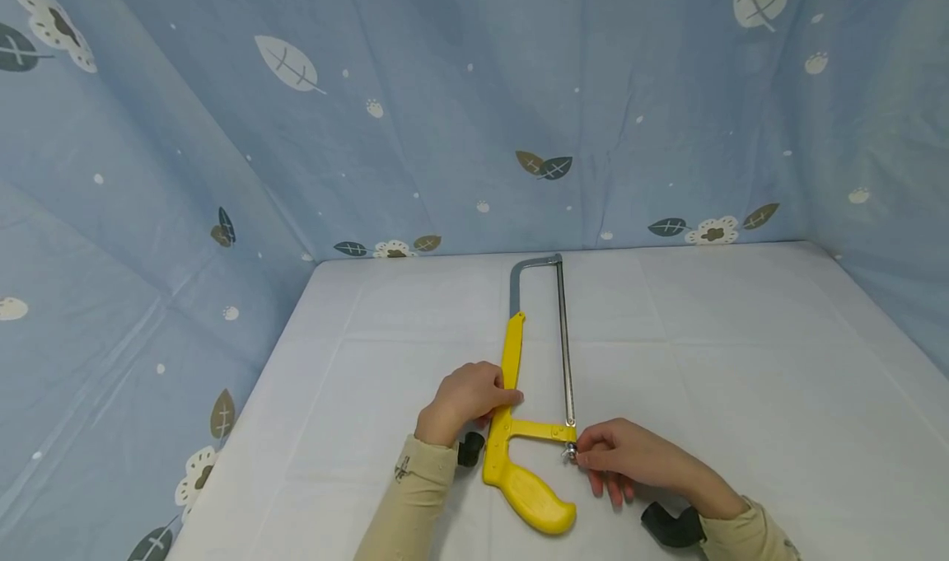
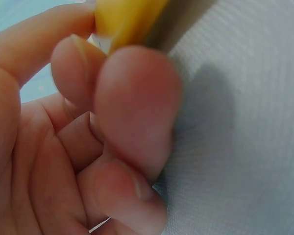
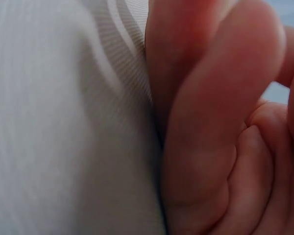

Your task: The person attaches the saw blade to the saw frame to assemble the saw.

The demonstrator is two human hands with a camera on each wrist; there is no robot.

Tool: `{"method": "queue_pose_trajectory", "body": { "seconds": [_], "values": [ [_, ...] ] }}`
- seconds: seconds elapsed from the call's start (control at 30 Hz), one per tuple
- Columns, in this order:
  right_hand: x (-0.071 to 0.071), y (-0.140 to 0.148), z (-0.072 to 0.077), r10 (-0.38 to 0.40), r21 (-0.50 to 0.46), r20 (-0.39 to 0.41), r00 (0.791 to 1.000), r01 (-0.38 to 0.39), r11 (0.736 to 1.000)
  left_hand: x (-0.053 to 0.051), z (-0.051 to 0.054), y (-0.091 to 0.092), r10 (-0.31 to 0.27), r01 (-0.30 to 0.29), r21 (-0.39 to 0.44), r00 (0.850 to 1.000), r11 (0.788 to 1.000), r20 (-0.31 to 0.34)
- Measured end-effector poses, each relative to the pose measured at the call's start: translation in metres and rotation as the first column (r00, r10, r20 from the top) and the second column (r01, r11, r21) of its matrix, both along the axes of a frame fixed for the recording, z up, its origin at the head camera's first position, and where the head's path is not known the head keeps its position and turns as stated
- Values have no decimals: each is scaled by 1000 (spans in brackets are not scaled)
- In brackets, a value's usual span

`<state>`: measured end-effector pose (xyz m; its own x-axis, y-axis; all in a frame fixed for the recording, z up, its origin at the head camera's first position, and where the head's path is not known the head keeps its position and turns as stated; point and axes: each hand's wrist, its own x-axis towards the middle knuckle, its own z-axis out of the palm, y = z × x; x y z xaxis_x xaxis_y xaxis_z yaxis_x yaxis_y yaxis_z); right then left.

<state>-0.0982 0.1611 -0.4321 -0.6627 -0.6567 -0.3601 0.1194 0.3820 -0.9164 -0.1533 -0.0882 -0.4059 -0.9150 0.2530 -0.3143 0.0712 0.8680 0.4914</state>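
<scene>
A hacksaw (image 1: 513, 351) with a yellow handle (image 1: 535, 499) and a grey front bow lies on the white table, its bow pointing away from me. Its straight blade (image 1: 565, 338) runs along the right side. My left hand (image 1: 467, 398) grips the yellow frame above the handle; the left wrist view shows thumb and fingers at the yellow bar (image 2: 130, 19). At the near end of the blade, my right hand (image 1: 630, 455) pinches a small metal wing nut (image 1: 570, 451). In the right wrist view, curled fingers (image 3: 206, 122) lie against the cloth and hide the nut.
White cloth covers the table (image 1: 400, 314). Blue patterned fabric (image 1: 445, 133) hangs behind it and along both sides. Black wrist mounts sit near the left wrist (image 1: 470, 449) and right wrist (image 1: 673, 525), close to the table surface.
</scene>
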Motion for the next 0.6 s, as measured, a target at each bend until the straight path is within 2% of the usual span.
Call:
{"method": "queue_pose_trajectory", "body": {
  "seconds": [0.27, 0.47, 0.6],
  "values": [
    [-1, -1, -4, -24, 52, -30, 999, 26, 998, 0, -1, 0, 7, -7, 4, 1000, 1000, 2],
    [-1, -2, -6, -54, 41, -36, 998, 55, 998, 0, -2, 0, 12, -12, 8, 1000, 1000, 3],
    [-1, -2, -5, -45, 42, -38, 998, 46, 998, 0, -2, 0, 5, -5, 2, 1000, 1000, -2]
  ]
}}
